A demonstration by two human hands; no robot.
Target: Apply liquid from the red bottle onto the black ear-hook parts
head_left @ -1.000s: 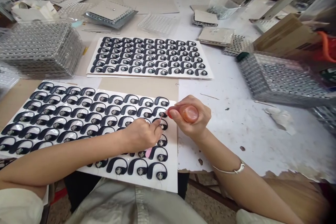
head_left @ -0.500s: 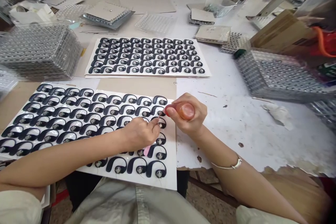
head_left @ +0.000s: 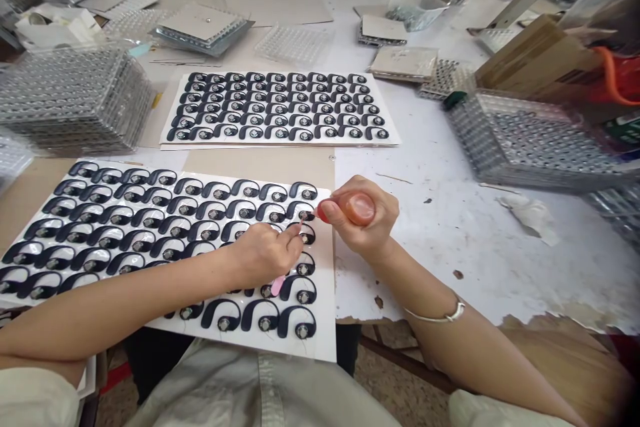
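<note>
**Table** (head_left: 440, 280): white top, scuffed, chipped along the near edge. Carries stacks of clear blister trays (head_left: 75, 100) at far left and a wire-edged stack of clear blister trays (head_left: 530, 140) at right.

**Mounted goods:** two white sheets in rows, the upper sheet (head_left: 393, 137) beyond the lower sheet (head_left: 325, 337), both holding black ear-hook earphones (head_left: 217, 194).

**Right hand** (head_left: 361, 217): clenched around a small orange-red bottle (head_left: 361, 209), its red tip just beside the end earphone (head_left: 306, 215) of the second row.

**Left hand** (head_left: 265, 255): pinching a thin pink-ended stick (head_left: 278, 285), its fine tip raised near that same earphone.

**Right wrist:** silver bangle (head_left: 440, 315).
</note>
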